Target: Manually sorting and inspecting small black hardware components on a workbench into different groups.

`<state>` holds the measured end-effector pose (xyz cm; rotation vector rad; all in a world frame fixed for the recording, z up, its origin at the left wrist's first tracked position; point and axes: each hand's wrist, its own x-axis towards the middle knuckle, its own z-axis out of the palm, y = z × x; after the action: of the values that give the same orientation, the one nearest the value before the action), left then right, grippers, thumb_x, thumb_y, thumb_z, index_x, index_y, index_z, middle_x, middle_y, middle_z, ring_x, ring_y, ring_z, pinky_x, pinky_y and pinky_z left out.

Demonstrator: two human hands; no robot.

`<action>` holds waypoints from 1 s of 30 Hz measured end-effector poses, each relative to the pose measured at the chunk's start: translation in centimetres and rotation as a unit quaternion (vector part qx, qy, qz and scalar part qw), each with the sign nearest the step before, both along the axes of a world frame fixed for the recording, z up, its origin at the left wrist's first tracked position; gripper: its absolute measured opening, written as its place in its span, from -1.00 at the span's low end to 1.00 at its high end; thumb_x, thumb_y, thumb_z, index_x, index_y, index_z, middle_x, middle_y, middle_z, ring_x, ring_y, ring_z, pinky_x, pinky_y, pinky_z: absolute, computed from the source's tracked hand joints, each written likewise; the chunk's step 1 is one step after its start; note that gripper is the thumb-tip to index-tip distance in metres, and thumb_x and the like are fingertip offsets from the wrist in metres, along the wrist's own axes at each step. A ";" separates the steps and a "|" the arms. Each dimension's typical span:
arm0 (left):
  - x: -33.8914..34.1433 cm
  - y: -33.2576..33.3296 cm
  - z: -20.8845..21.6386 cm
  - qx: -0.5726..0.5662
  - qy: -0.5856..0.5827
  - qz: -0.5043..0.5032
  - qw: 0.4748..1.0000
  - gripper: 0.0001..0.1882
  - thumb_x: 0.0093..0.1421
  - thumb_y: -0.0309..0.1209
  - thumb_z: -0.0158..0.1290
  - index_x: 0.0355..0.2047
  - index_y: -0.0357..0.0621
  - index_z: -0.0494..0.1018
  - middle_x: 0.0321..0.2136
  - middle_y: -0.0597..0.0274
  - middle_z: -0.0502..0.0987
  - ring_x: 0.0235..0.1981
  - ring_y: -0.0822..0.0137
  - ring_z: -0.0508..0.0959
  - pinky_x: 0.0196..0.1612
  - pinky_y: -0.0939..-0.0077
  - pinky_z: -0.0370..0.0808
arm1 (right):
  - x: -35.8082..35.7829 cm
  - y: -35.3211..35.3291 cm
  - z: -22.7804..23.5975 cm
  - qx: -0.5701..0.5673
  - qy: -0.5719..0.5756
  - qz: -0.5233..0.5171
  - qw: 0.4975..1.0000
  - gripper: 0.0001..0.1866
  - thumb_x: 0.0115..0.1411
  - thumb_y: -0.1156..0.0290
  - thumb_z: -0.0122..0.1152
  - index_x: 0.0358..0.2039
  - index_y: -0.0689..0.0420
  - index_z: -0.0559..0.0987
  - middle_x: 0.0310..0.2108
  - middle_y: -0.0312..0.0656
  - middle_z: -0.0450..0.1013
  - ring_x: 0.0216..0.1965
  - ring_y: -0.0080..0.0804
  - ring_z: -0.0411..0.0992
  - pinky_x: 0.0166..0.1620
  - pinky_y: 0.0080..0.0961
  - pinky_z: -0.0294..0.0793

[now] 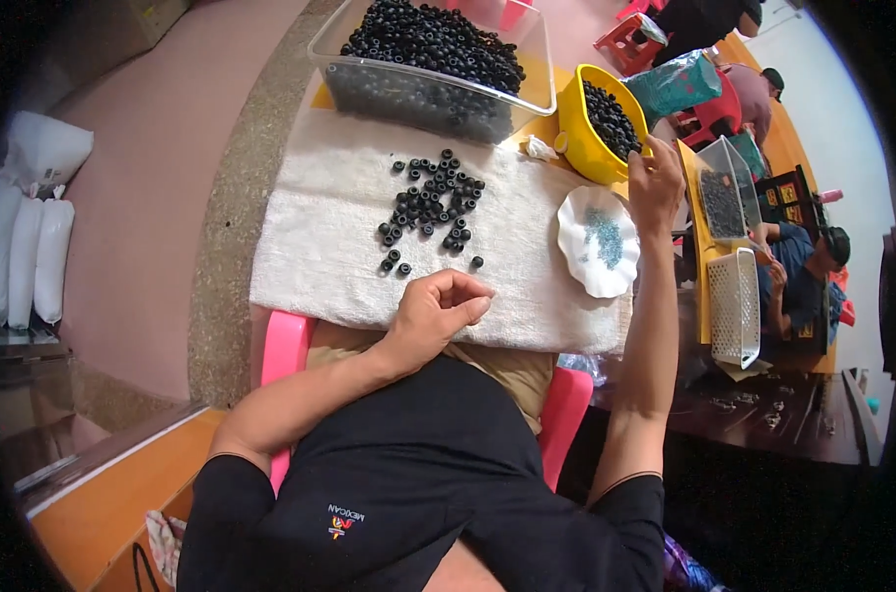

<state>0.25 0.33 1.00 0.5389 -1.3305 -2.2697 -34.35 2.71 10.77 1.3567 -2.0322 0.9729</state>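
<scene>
Small round black pieces (430,202), many with a hole, lie in a loose group on a white towel (320,237). Just below them is my left hand (436,314), fingers curled and thumb near the forefinger; anything between them is too small to make out. My right hand (657,185) is raised at the right rim of a yellow bowl (569,113) filled with black pieces. Its fingers are pressed together, and what they hold, if anything, is hidden. Below the bowl sits a white wavy-edged dish (576,259) with tiny blue-green grains in it.
A clear plastic bin (532,74) heaped with black pieces stands at the far edge. Crumpled white tissue (539,148) lies beside the bowl. To the right are a white perforated basket (736,311), another clear bin (749,178) and a seated person (798,266). White sacks (48,237) stand left.
</scene>
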 end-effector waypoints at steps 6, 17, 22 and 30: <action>0.5 0.0 0.3 -0.063 -0.031 0.001 0.998 -0.85 0.21 -0.50 0.16 -0.21 -0.26 0.54 -0.35 0.37 0.57 -0.35 0.65 0.49 -0.24 0.70 0.45 | 8.8 -0.3 -2.9 0.091 -0.107 0.216 0.966 -0.72 0.06 0.67 0.29 -0.19 0.16 0.60 -0.27 -0.19 0.57 -0.33 -0.52 0.53 -0.30 -0.58 0.54; 0.5 0.7 0.8 -0.112 -0.017 0.014 0.993 -0.92 0.20 -0.50 0.18 -0.32 -0.24 0.52 -0.44 0.43 0.54 -0.40 0.66 0.48 -0.32 0.72 0.45 | 16.1 -0.6 -6.1 0.320 -0.050 0.258 0.910 -0.77 0.02 0.48 0.23 -0.25 0.14 0.63 -0.18 -0.12 0.54 -0.20 -0.12 0.52 -0.11 -0.32 0.51; 0.5 0.4 0.3 -0.131 -0.026 0.013 0.991 -0.92 0.20 -0.49 0.18 -0.33 -0.24 0.52 -0.44 0.43 0.54 -0.40 0.65 0.49 -0.31 0.70 0.46 | 16.3 -0.8 -5.9 0.332 -0.082 0.260 0.903 -0.78 -0.01 0.47 0.27 -0.29 0.13 0.63 -0.27 -0.15 0.54 -0.25 -0.13 0.50 -0.14 -0.31 0.48; 0.3 -0.1 -0.5 -0.073 -0.038 0.024 0.996 -0.90 0.21 -0.49 0.17 -0.31 -0.26 0.51 -0.44 0.37 0.55 -0.41 0.59 0.52 -0.31 0.67 0.49 | 15.8 -0.5 -6.6 0.308 -0.136 0.250 0.908 -0.77 -0.05 0.52 0.29 -0.30 0.20 0.62 -0.38 -0.12 0.52 -0.31 -0.23 0.51 -0.22 -0.39 0.50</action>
<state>0.52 0.19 0.52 0.6051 -1.4896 -2.1118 -18.52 2.26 4.17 2.2723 -2.3716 0.7646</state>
